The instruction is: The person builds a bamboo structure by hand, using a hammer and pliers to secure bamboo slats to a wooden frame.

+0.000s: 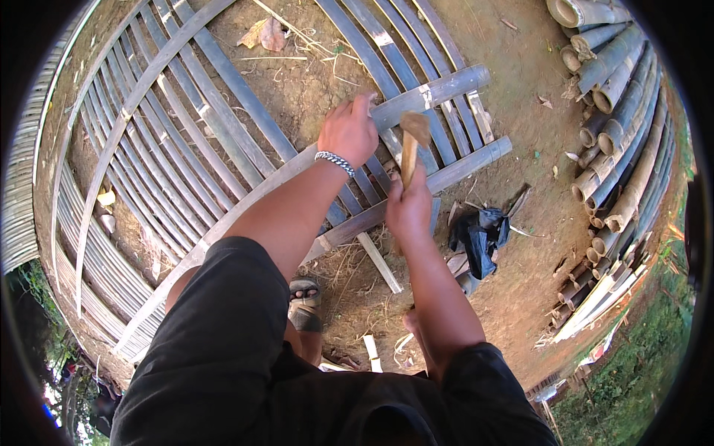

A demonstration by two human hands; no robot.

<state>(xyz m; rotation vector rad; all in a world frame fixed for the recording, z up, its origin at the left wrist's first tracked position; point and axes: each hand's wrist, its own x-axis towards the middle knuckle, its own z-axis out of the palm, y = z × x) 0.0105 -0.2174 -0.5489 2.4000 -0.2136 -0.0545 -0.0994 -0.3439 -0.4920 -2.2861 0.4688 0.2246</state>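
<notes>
My right hand [409,209] is closed around the wooden handle of a hammer [409,152], its head raised over the bamboo frame. Beside a long bamboo pole [439,89], my left hand [348,134] has its fingers curled together at the pole's upper edge; whatever they pinch is hidden. A braided metal bracelet [336,160] circles the left wrist. Nearer to me, a second bamboo pole [468,162] runs roughly alongside the first. Several split bamboo slats [383,48] lie crosswise to both poles, spaced apart.
Bamboo poles [621,126] are stacked at the right. A crumpled black plastic bag [480,234] lies on the dirt right of my right forearm. Many thin slats [171,141] spread at the left under a curved strip [123,123]. My sandaled foot [305,303] stands below the frame.
</notes>
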